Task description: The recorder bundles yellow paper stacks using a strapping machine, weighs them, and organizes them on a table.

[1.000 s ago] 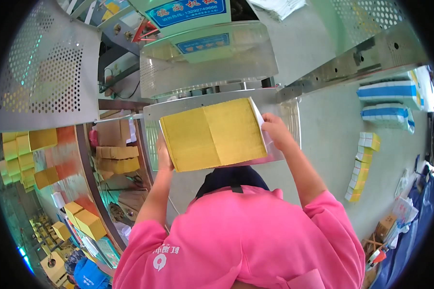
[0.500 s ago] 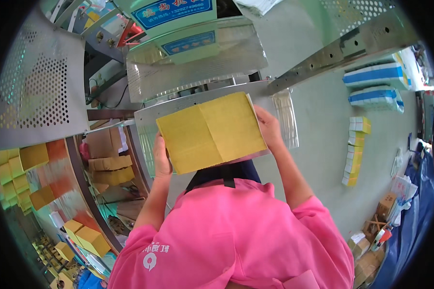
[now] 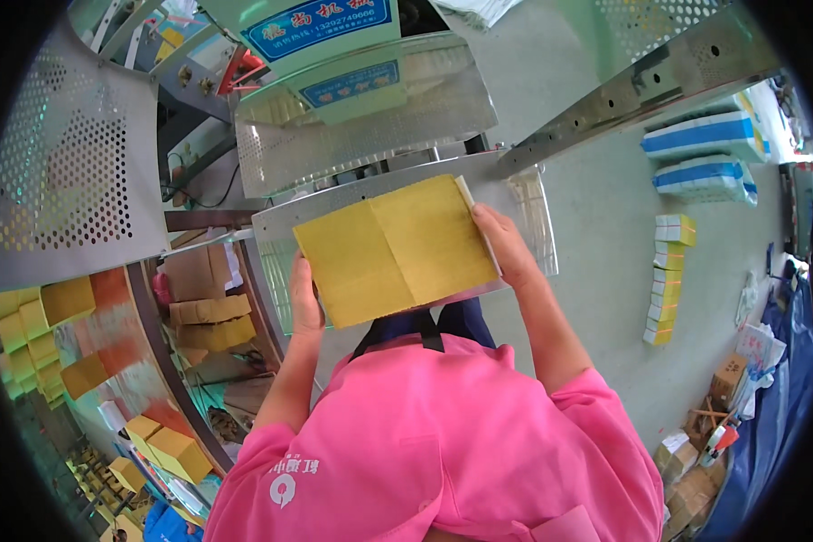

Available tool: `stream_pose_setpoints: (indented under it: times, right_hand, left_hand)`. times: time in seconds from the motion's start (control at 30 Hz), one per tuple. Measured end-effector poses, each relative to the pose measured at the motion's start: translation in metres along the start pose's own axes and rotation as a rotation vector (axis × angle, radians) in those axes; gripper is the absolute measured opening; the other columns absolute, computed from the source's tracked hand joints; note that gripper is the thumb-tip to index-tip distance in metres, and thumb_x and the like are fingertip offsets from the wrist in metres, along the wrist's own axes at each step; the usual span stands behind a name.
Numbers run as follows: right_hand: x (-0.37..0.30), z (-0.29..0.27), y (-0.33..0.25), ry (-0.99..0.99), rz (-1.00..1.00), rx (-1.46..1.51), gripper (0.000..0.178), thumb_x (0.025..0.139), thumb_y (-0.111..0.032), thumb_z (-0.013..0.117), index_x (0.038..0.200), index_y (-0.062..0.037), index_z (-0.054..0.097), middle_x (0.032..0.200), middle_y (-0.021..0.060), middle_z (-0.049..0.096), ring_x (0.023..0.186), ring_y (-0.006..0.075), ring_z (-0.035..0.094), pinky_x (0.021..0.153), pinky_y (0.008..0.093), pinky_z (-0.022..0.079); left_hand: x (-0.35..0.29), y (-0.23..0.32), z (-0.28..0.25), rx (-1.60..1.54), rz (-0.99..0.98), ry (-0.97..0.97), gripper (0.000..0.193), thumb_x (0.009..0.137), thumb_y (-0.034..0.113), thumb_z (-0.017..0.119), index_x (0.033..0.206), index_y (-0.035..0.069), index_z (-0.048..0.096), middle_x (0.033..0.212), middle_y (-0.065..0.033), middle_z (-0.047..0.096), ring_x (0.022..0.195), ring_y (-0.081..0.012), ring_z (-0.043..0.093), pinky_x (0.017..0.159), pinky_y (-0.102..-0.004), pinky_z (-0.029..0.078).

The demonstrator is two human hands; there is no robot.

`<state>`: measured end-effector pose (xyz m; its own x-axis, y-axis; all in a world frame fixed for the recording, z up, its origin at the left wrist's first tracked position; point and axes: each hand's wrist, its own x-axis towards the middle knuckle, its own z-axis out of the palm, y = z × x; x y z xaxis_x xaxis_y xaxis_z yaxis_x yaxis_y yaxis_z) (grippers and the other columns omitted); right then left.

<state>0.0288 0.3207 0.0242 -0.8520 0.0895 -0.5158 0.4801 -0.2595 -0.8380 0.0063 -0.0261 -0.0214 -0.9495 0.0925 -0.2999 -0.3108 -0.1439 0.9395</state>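
Note:
Between my two hands is a yellow block of paper [image 3: 393,253], wide and flat-topped, with a crease running down its middle. A pale strip shows along its right edge. My left hand [image 3: 306,300] presses against its left side, fingers mostly hidden underneath. On the opposite side, my right hand [image 3: 506,246] grips the right edge, thumb near the upper corner. Just under and beyond the paper lies the machine's metal table [image 3: 275,237]; whether the paper rests on it I cannot tell. A tilted clear guard [image 3: 370,131] stands behind it.
A perforated metal panel [image 3: 72,154] stands at the left, a steel bar [image 3: 623,99] at the upper right. Bundles of yellow paper [image 3: 667,287] and blue-white packages [image 3: 705,140] sit on the right floor. Yellow stacks [image 3: 179,452] lie on the lower-left bench.
My right hand has slid slightly down along the paper's right edge, and more of the pale strip shows there. The paper stays almost in place; the view has shifted slightly.

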Motion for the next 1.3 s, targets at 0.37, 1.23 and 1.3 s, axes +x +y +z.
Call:
stream_pose_setpoints:
  times: [0.37, 1.23, 1.3]
  right_hand:
    - [0.005, 0.015, -0.004, -0.013, -0.167, -0.048, 0.045, 0.101, -0.032, 0.048, 0.133, -0.0015, 0.054, 0.125, 0.0077, 0.060, 0.116, 0.0152, 0.053, 0.099, 0.0288, 0.041]
    - [0.011, -0.003, -0.015, 0.024, -0.289, 0.218, 0.031, 0.099, -0.014, 0.052, 0.127, -0.0045, 0.060, 0.116, 0.0008, 0.064, 0.104, 0.0091, 0.057, 0.091, 0.0252, 0.045]
    - [0.016, -0.006, -0.003, 0.058, -0.286, 0.333, 0.031, 0.099, -0.015, 0.054, 0.128, -0.0047, 0.059, 0.116, 0.0010, 0.064, 0.105, 0.0085, 0.057, 0.092, 0.0255, 0.045]
  left_hand:
    - [0.000, -0.001, 0.003, 0.047, 0.032, -0.003, 0.050, 0.104, 0.042, 0.034, 0.130, 0.003, 0.050, 0.121, -0.0060, 0.057, 0.107, -0.0169, 0.056, 0.091, -0.0312, 0.045]
    - [0.001, -0.016, 0.017, 0.091, -0.023, 0.027, 0.043, 0.103, 0.032, 0.042, 0.129, -0.001, 0.050, 0.120, -0.0082, 0.059, 0.107, -0.0180, 0.060, 0.089, -0.0318, 0.050]
    - [0.009, -0.041, 0.027, 0.400, 0.259, 0.021, 0.039, 0.101, 0.025, 0.044, 0.128, -0.003, 0.051, 0.122, -0.0125, 0.059, 0.111, -0.0255, 0.058, 0.092, -0.0362, 0.048]
